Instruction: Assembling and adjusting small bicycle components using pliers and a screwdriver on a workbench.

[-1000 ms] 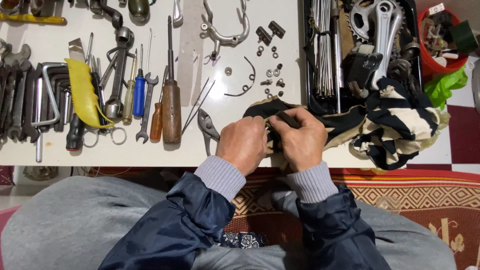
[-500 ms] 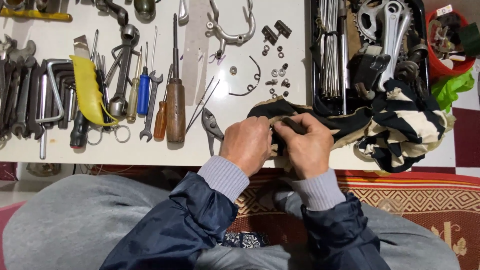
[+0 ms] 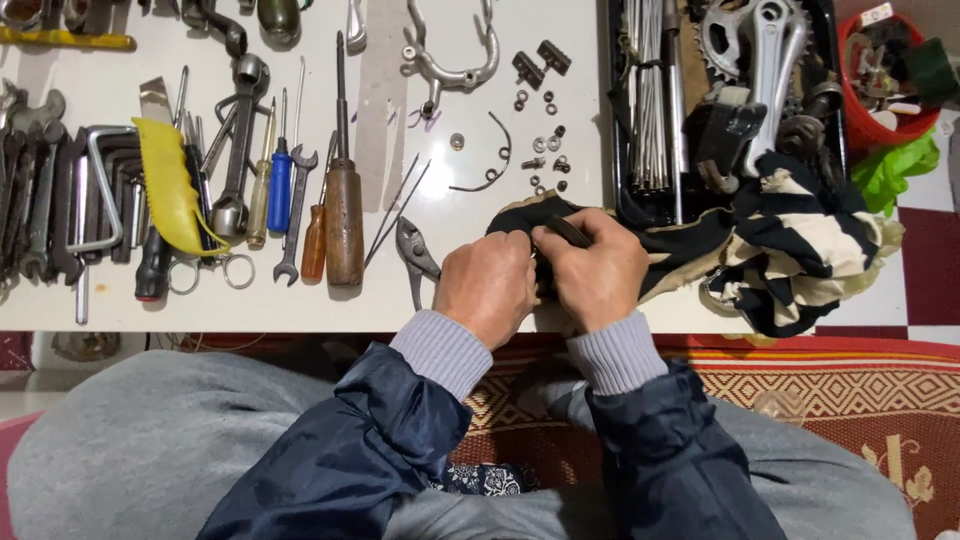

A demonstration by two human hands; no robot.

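Both grips on black-and-cream striped rag (image 3: 790, 250)

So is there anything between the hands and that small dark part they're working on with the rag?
Nothing visible. The left hand and right hand are already on the small dark part, pinching it against the black-and-cream rag at the table's near edge. The pliers lie just left, apart.

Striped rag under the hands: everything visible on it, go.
The striped rag looks like soft cloth in black and cream bands, crumpled and bunched. It lies on the white table's front edge, its right part draped over the black parts tray and spilling off the table's right end. The left hand and right hand press on its left end, a small dark part between them.
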